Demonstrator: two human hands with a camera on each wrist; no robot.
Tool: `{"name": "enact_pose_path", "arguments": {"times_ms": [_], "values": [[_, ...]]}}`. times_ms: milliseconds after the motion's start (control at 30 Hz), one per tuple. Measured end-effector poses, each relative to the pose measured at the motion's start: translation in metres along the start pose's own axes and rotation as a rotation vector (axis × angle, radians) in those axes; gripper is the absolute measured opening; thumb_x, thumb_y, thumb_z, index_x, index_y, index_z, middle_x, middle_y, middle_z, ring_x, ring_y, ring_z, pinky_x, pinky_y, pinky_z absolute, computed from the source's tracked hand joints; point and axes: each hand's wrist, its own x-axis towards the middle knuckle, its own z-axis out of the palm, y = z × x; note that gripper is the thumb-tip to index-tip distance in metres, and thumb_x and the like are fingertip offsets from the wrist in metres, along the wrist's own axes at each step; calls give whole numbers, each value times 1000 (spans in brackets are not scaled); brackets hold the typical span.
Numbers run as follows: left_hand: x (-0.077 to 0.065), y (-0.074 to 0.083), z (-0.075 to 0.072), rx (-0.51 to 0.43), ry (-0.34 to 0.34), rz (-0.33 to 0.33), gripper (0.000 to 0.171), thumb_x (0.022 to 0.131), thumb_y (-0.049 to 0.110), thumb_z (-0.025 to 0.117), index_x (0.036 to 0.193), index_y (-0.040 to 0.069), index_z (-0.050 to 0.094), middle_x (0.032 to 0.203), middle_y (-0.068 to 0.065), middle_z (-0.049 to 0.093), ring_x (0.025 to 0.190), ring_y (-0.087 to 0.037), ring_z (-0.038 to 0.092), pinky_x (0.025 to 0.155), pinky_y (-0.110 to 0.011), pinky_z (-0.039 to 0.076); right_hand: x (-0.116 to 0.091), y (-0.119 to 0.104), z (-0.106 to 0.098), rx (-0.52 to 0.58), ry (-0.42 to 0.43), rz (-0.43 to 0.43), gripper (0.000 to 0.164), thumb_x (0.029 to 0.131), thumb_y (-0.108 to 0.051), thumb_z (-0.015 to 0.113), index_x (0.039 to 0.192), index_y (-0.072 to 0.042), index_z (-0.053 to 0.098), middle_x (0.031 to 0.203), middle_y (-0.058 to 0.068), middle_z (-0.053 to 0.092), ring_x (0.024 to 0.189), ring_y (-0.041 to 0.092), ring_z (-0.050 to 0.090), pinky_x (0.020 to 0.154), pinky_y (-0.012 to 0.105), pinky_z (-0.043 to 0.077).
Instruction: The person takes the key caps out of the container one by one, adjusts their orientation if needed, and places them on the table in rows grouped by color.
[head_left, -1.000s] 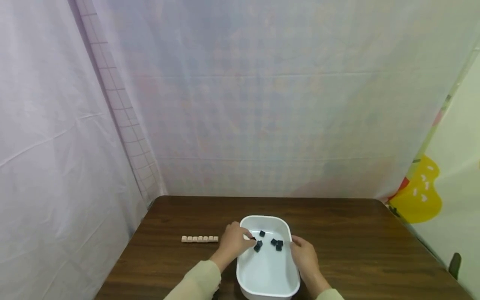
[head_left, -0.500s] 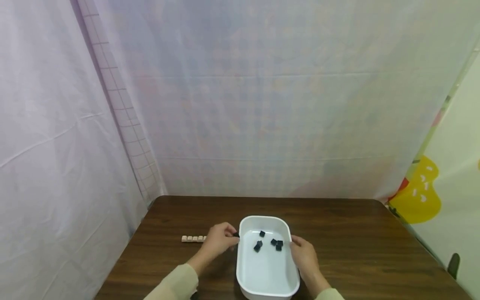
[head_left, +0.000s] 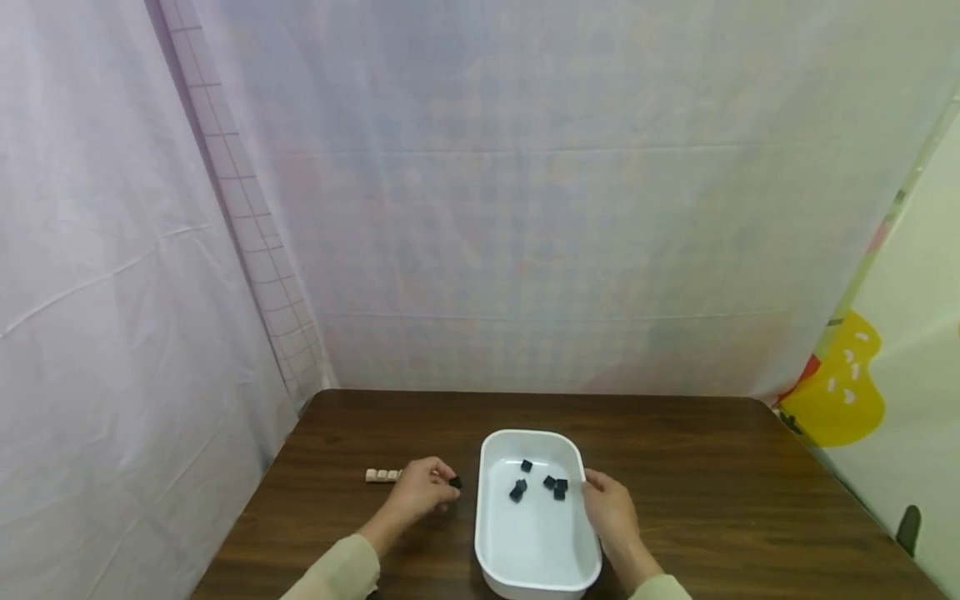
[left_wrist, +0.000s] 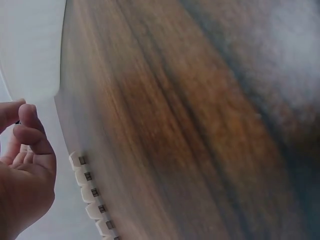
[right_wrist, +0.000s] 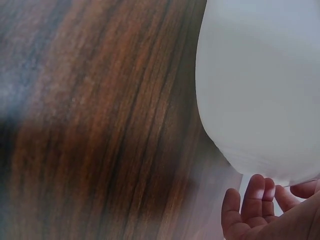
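Observation:
Thumb and fingers of my left hand pinch a small black block above the table, left of a white plastic tub. In the left wrist view the curled fingers hide nearly all of it. My right hand holds the tub by its right side wall; in the right wrist view its fingertips are right at the tub's edge. Several matching black blocks lie loose inside the tub. A straight row of small cream blocks with dark square marks runs beside my left hand, which covers its right end.
The brown wood-grain table extends on both sides of the tub. Pale curtains hang behind the table and to the left. A light cloth with a yellow print hangs at the right.
My left hand has moved from over the tub leftward to the row's right end, carrying the black block. My right hand and the tub have stayed in place.

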Motion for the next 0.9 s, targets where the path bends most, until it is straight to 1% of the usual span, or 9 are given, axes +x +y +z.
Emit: {"name": "enact_pose_path", "arguments": {"times_ms": [133, 367, 500, 633, 700, 800, 900], "values": [[-1, -2, -1, -21, 0, -9, 23, 75, -5, 73, 96, -6, 63, 72, -3, 66, 55, -15, 59, 49, -25, 43, 1, 0, 1, 2, -7, 19, 43, 99, -14, 46, 136, 7, 52, 134, 33, 52, 115, 45, 55, 93, 55, 45], [-1, -4, -3, -52, -3, -24, 22, 76, -7, 71, 96, -6, 61, 73, -4, 66, 55, -14, 62, 49, -25, 46, 1, 0, 1, 5, -6, 20, 43, 99, -13, 46, 137, 8, 52, 134, 33, 51, 116, 45, 55, 94, 55, 45], [1, -5, -2, -45, 3, -24, 23, 76, -7, 71, 97, -5, 62, 72, -2, 64, 56, -14, 60, 50, -25, 47, 0, -1, 0, 8, -11, 26, 43, 100, -13, 46, 137, 8, 51, 134, 33, 51, 116, 45, 55, 94, 54, 45], [1, -4, -2, -56, 10, -20, 24, 75, -7, 69, 98, -5, 62, 70, -1, 62, 56, -14, 58, 50, -24, 44, 0, -1, 0, 5, -10, 21, 43, 100, -14, 46, 137, 7, 52, 134, 33, 52, 116, 45, 55, 94, 54, 45], [0, -5, -2, -69, 15, -19, 21, 77, -5, 69, 97, -5, 62, 71, -2, 63, 55, -13, 58, 50, -24, 43, 0, 0, 0, -3, -6, 5, 42, 99, -13, 47, 136, 8, 53, 133, 33, 52, 115, 46, 55, 93, 55, 45], [-2, -7, -3, -81, 35, -8, 15, 84, 3, 70, 95, -5, 63, 73, -6, 66, 54, -13, 59, 48, -25, 43, -1, 1, 0, -14, 2, -20, 42, 99, -13, 47, 134, 8, 54, 132, 33, 54, 115, 46, 55, 93, 55, 45], [-4, -9, -7, -75, 55, -13, 16, 89, 10, 70, 92, -4, 63, 74, -7, 68, 54, -12, 59, 48, -25, 44, 0, 2, 0, -18, 2, -25, 42, 99, -13, 46, 134, 8, 54, 132, 33, 54, 115, 47, 55, 94, 55, 45]]}}
